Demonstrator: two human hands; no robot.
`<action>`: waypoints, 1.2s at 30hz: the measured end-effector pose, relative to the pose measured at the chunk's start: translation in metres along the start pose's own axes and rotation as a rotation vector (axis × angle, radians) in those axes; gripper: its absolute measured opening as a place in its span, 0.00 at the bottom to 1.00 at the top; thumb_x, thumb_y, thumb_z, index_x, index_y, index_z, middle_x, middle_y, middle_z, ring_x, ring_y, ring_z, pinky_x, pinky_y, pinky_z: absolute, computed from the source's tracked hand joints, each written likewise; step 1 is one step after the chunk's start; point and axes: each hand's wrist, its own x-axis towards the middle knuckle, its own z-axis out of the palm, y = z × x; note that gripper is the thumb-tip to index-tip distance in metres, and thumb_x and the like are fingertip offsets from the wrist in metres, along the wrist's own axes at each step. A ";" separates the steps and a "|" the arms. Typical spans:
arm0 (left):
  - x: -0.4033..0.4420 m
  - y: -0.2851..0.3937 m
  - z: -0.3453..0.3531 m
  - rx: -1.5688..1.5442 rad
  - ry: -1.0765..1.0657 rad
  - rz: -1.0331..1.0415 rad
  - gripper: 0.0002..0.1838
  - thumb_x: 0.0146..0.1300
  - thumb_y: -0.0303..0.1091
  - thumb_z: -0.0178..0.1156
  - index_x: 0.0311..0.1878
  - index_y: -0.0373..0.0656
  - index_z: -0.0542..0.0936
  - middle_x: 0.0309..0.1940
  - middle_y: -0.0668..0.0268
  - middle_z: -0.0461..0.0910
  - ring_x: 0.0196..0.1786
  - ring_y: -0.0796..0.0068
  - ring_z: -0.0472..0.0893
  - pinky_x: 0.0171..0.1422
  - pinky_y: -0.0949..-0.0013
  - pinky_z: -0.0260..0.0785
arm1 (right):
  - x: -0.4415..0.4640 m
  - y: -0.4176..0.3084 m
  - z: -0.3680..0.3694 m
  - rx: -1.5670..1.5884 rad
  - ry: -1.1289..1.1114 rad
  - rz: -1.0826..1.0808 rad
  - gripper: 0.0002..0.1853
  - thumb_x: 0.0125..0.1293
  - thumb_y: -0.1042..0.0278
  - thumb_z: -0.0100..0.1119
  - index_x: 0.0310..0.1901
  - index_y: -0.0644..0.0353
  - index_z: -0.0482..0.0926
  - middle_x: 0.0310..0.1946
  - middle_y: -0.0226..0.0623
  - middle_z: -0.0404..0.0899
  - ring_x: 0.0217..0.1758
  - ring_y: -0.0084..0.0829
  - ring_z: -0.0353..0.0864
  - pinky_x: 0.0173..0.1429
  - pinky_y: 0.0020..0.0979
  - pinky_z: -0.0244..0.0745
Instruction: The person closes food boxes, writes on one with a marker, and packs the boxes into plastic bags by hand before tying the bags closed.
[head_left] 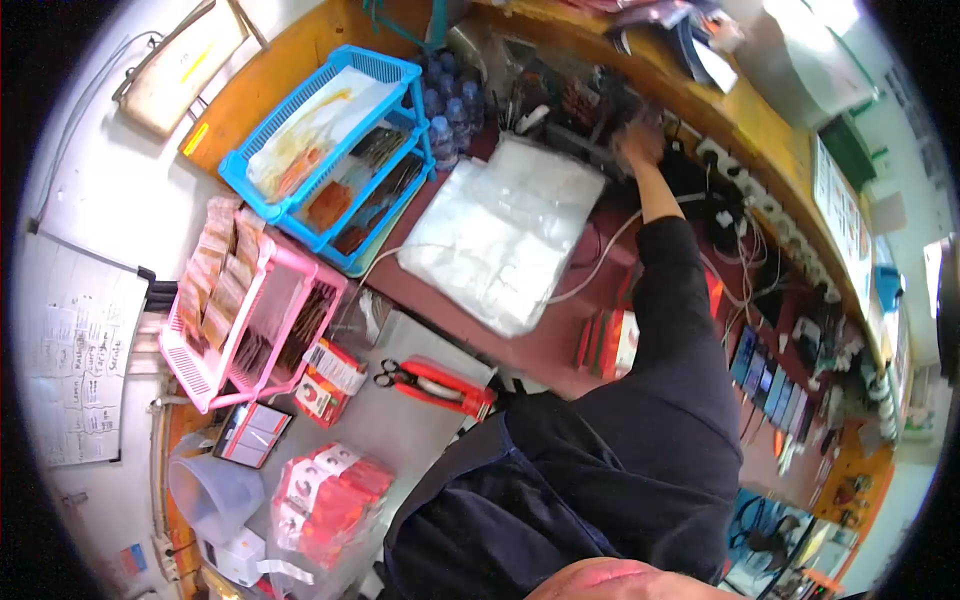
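My right hand (640, 143) reaches to the back of the desk, among dark, blurred items beside a grey holder (580, 145). Its fingers are smeared by motion, and what they touch cannot be made out. The dark sleeve of that arm crosses the desk. A stack of clear plastic bags (510, 230) lies flat to the left of this hand, with a white cable across it. My left hand is not in view. Nearer my body, red-handled scissors or pliers (435, 385) rest in a red tray on the grey surface.
A blue tiered rack (240, 170) and a pink rack (190, 375) hold flat packets on the left. Bottles (440, 135) stand behind the bags. Red packages (330, 500) lie at lower left. Cables, a power strip (790, 240) and a row of phones (765, 380) occupy the right.
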 end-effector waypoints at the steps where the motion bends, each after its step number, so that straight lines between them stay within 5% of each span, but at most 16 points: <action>1: 0.000 0.042 0.010 -0.014 0.014 -0.060 0.11 0.64 0.38 0.55 0.48 0.50 0.78 0.53 0.54 0.73 0.51 0.56 0.71 0.53 0.56 0.65 | 0.021 0.021 0.017 -0.029 0.018 0.025 0.42 0.55 0.52 0.65 0.66 0.56 0.55 0.58 0.48 0.70 0.58 0.45 0.73 0.56 0.43 0.72; 2: 0.000 0.075 0.020 -0.013 0.017 -0.085 0.12 0.64 0.37 0.56 0.49 0.49 0.77 0.53 0.54 0.72 0.52 0.56 0.71 0.54 0.56 0.65 | 0.042 0.043 0.033 -0.057 0.036 0.050 0.49 0.54 0.53 0.67 0.70 0.55 0.46 0.60 0.46 0.67 0.60 0.44 0.71 0.58 0.42 0.71; 3: 0.001 0.104 0.031 -0.014 0.019 -0.103 0.14 0.63 0.37 0.57 0.50 0.47 0.76 0.54 0.53 0.72 0.53 0.57 0.70 0.55 0.57 0.64 | 0.065 0.060 0.040 -0.122 -0.055 0.048 0.45 0.54 0.53 0.67 0.69 0.55 0.53 0.59 0.43 0.69 0.59 0.41 0.71 0.57 0.41 0.72; 6: 0.009 0.185 0.069 -0.020 0.018 -0.118 0.19 0.61 0.36 0.59 0.54 0.42 0.72 0.55 0.52 0.70 0.55 0.57 0.69 0.59 0.58 0.62 | 0.117 0.082 0.015 0.745 -0.379 -0.094 0.31 0.56 0.56 0.65 0.60 0.57 0.69 0.53 0.36 0.74 0.55 0.32 0.74 0.52 0.37 0.74; 8: 0.018 0.247 0.096 -0.038 0.000 -0.122 0.23 0.59 0.36 0.60 0.56 0.38 0.70 0.56 0.52 0.69 0.57 0.58 0.69 0.61 0.59 0.61 | 0.066 0.045 -0.046 1.013 -0.465 -0.098 0.15 0.59 0.62 0.63 0.46 0.59 0.79 0.45 0.32 0.78 0.46 0.25 0.78 0.46 0.31 0.75; 12: 0.032 0.394 0.169 -0.072 -0.260 -0.090 0.31 0.57 0.35 0.63 0.60 0.31 0.65 0.58 0.50 0.67 0.61 0.59 0.67 0.66 0.60 0.58 | -0.010 -0.018 -0.096 1.287 -0.949 -0.566 0.06 0.57 0.70 0.63 0.29 0.58 0.75 0.39 0.34 0.79 0.40 0.26 0.79 0.49 0.29 0.75; 14: 0.023 0.457 0.234 -0.590 -0.481 0.334 0.47 0.47 0.41 0.72 0.65 0.31 0.57 0.63 0.50 0.62 0.66 0.56 0.61 0.70 0.59 0.52 | -0.042 -0.046 -0.103 1.306 -1.089 -0.660 0.14 0.49 0.82 0.66 0.23 0.57 0.68 0.33 0.35 0.78 0.41 0.25 0.80 0.46 0.28 0.77; 16: 0.027 0.541 0.257 -0.982 -0.560 0.666 0.56 0.43 0.49 0.74 0.67 0.30 0.51 0.66 0.49 0.58 0.69 0.54 0.56 0.73 0.57 0.46 | -0.066 -0.063 -0.102 1.327 -1.154 -0.734 0.11 0.51 0.80 0.67 0.28 0.59 0.72 0.33 0.34 0.80 0.39 0.24 0.81 0.41 0.22 0.76; 18: 0.004 0.602 0.271 -1.324 -0.713 0.569 0.45 0.49 0.40 0.71 0.65 0.31 0.58 0.60 0.51 0.67 0.63 0.59 0.67 0.67 0.57 0.58 | -0.098 -0.076 -0.130 1.348 -1.219 -0.802 0.12 0.51 0.80 0.67 0.31 0.60 0.72 0.31 0.32 0.79 0.36 0.23 0.81 0.39 0.22 0.75; 19: 0.000 0.609 0.281 -1.363 -0.984 0.446 0.40 0.51 0.36 0.69 0.63 0.32 0.61 0.56 0.53 0.70 0.58 0.63 0.70 0.63 0.60 0.63 | -0.094 -0.077 -0.123 1.328 -1.289 -0.945 0.10 0.56 0.76 0.65 0.33 0.60 0.71 0.32 0.31 0.78 0.37 0.24 0.81 0.38 0.22 0.75; 21: -0.017 0.615 0.301 -1.378 -1.519 0.163 0.29 0.55 0.27 0.65 0.60 0.33 0.67 0.49 0.58 0.76 0.49 0.69 0.77 0.54 0.64 0.73 | -0.064 -0.065 -0.125 1.361 -0.968 -0.659 0.08 0.61 0.67 0.60 0.33 0.60 0.72 0.29 0.30 0.78 0.30 0.24 0.80 0.33 0.23 0.74; 23: -0.029 0.592 0.316 -1.455 -1.414 0.091 0.23 0.56 0.21 0.61 0.57 0.34 0.71 0.43 0.63 0.77 0.41 0.75 0.78 0.45 0.71 0.75 | -0.006 -0.046 -0.102 1.103 -0.622 -0.461 0.11 0.63 0.61 0.58 0.31 0.60 0.73 0.26 0.30 0.78 0.25 0.25 0.79 0.31 0.25 0.73; 25: -0.029 0.568 0.318 -1.448 -1.346 -0.049 0.20 0.58 0.19 0.59 0.55 0.35 0.73 0.40 0.65 0.78 0.38 0.79 0.78 0.42 0.74 0.77 | 0.068 -0.006 -0.014 0.313 -0.282 -0.375 0.14 0.62 0.59 0.59 0.27 0.61 0.73 0.23 0.32 0.77 0.23 0.26 0.78 0.30 0.28 0.73; 27: -0.030 0.549 0.320 -1.386 -1.296 -0.176 0.19 0.59 0.21 0.59 0.55 0.35 0.73 0.41 0.66 0.77 0.40 0.80 0.77 0.42 0.74 0.76 | 0.103 0.026 0.077 -0.035 -0.223 -0.247 0.16 0.60 0.56 0.59 0.23 0.61 0.73 0.20 0.33 0.76 0.21 0.27 0.77 0.30 0.31 0.72; 30: -0.020 0.527 0.310 -1.334 -1.276 -0.152 0.20 0.58 0.22 0.61 0.55 0.36 0.73 0.42 0.66 0.77 0.42 0.81 0.77 0.42 0.75 0.74 | 0.133 0.045 0.159 -0.073 -0.164 -0.105 0.21 0.58 0.53 0.60 0.18 0.61 0.74 0.16 0.35 0.75 0.19 0.29 0.76 0.30 0.36 0.72; 36: -0.008 0.475 0.316 -1.244 -1.139 -0.198 0.19 0.58 0.22 0.61 0.54 0.37 0.73 0.44 0.68 0.76 0.43 0.81 0.76 0.43 0.76 0.72 | 0.129 0.064 0.104 -0.029 -0.293 -0.211 0.18 0.57 0.60 0.59 0.13 0.58 0.72 0.14 0.36 0.73 0.23 0.32 0.77 0.32 0.39 0.72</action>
